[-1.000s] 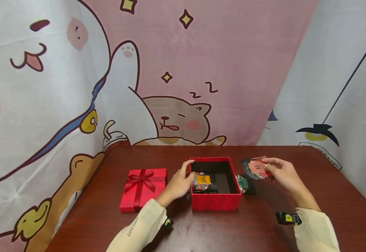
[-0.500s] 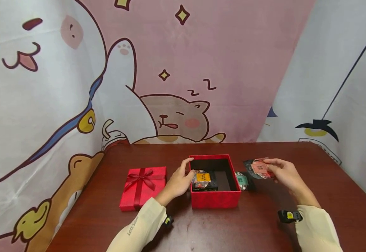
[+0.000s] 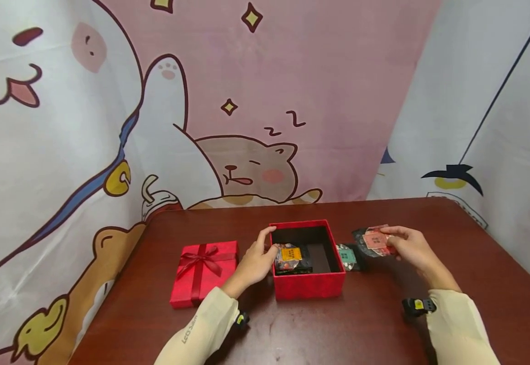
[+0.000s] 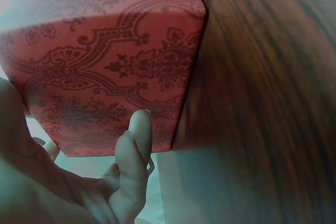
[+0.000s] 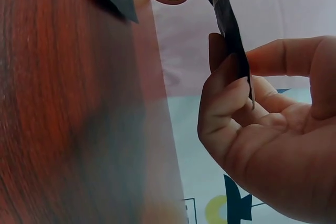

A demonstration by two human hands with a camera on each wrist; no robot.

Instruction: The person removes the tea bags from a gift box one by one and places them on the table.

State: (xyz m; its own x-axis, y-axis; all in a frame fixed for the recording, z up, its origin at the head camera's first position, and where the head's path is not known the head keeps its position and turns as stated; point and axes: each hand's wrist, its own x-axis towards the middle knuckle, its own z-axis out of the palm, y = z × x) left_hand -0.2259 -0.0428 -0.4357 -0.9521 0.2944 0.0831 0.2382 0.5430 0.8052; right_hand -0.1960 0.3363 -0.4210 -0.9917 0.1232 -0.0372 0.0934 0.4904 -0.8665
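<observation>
The right hand (image 3: pixel 413 251) pinches a small flat sachet (image 3: pixel 368 242) with a salmon label, raised right of the red gift box (image 3: pixel 308 286). In the right wrist view this sachet (image 5: pixel 229 24) shows edge-on between thumb and fingers. The left hand (image 3: pixel 256 259) holds the box's left wall, thumb at the rim; the left wrist view shows a finger (image 4: pixel 139 135) along the patterned outer side. Inside the open box, a sachet with an orange label (image 3: pixel 290 255) lies at the left over dark packaging. A green-labelled sachet (image 3: pixel 348 257) lies on the table against the box's right side.
The red lid (image 3: pixel 204 271) with a ribbon bow lies on the brown table (image 3: pixel 301 334), left of the box. Behind the table's back edge hangs a cartoon-printed cloth (image 3: pixel 338 101).
The salmon-labelled sachet stays pinched, nearly level beside the box. The view has turned slightly, shifting everything a little left and up. The left hand keeps its place at the box.
</observation>
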